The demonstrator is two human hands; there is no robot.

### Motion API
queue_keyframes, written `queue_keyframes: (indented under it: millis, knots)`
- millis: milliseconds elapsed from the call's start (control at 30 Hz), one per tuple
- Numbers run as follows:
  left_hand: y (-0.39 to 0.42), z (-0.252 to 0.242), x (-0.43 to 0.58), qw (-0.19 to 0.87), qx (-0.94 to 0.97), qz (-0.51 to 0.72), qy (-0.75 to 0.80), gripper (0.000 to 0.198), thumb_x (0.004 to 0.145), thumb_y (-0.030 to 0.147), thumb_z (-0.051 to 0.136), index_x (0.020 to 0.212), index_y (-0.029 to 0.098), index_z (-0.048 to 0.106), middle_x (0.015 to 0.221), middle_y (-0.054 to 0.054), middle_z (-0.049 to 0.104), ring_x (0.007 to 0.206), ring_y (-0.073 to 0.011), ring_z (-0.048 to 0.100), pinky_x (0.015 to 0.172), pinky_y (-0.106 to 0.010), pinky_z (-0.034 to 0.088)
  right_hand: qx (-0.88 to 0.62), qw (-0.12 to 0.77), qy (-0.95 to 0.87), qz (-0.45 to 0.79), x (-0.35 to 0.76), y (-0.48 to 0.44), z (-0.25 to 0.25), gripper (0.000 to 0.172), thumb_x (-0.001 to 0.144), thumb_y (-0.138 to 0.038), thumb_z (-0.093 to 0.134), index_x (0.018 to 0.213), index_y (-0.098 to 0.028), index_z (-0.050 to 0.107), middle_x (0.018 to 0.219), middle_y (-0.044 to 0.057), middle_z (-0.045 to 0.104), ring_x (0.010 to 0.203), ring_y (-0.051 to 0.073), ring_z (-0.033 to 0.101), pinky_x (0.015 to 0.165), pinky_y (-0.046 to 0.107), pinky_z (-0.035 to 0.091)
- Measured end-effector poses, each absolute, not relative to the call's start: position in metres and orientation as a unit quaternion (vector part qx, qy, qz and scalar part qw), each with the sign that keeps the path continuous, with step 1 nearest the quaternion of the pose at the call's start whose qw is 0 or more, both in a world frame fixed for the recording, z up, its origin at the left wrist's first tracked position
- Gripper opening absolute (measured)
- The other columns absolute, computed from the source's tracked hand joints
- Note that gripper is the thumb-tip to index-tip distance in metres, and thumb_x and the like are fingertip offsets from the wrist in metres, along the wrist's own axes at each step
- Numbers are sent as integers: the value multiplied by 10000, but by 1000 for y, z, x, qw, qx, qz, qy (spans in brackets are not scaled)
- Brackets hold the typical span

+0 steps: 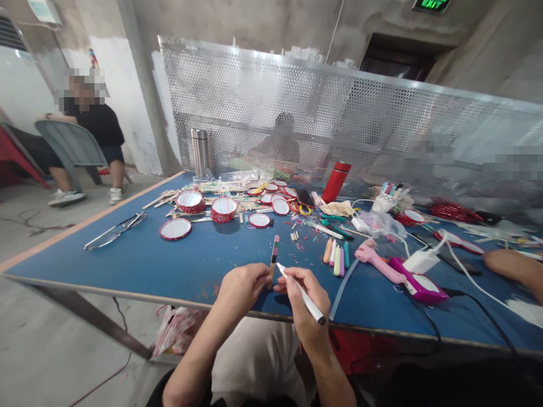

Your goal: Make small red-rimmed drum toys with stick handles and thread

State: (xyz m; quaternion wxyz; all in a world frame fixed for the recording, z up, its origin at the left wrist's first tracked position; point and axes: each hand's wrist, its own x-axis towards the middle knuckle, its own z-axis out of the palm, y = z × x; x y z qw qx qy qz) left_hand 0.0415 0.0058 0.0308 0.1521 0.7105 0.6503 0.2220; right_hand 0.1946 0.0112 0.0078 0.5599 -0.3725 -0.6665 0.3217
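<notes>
My left hand (244, 288) pinches the lower end of a flat wooden stick (274, 252) with coloured bands, held upright over the near edge of the blue table (139, 263). My right hand (303, 299) grips a white marker pen (302, 294), its tip touching the stick's lower part. Both hands are closed around what they hold.
Small red-rimmed toy drums (223, 208) and round discs (175, 228) lie mid-table with loose sticks. Coloured markers (336, 257), pink glue guns (418, 282), a white charger (419, 261), two flasks (335, 181) and tongs (114, 229) are around. Another person's arm (515, 265) rests at right; someone sits far left.
</notes>
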Motion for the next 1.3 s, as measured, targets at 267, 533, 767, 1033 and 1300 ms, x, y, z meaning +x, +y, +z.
queue_keyframes:
  millis: [267,533,767,1033,1300]
  knots:
    - [6,31,41,152,712,223,648,202,892,222,482,759,206,633,740,4,683,677,-128,597,569,-194,316,-382,562,-658,324,194,11,5,154,886,-283,515,952,-204,629,792,15,687,685,160,677,635,263,543]
    - [5,31,41,147,711,224,650,198,896,233,488,764,211,634,741,8,687,677,-124,601,571,-192,315,-378,565,-657,326,195,11,5,152,891,-271,511,959,-201,627,782,14,686,684,156,681,639,258,546]
    - [5,32,42,144,713,219,650,195,893,220,488,760,207,630,747,7,689,683,-127,604,575,-193,321,-382,555,-662,327,195,11,7,163,890,-284,510,962,-196,628,793,22,691,693,164,684,633,262,551]
    - [4,33,42,156,713,224,646,202,898,225,484,768,211,638,764,7,700,700,-129,618,584,-191,335,-359,550,-686,312,195,13,8,172,903,-292,517,1017,-210,615,885,42,697,722,160,679,675,274,559]
    - [6,32,41,153,715,225,644,201,905,229,477,789,215,640,798,5,712,723,-132,630,596,-187,352,-350,546,-696,309,195,14,5,179,911,-275,512,1055,-224,604,914,34,689,766,155,677,732,278,554]
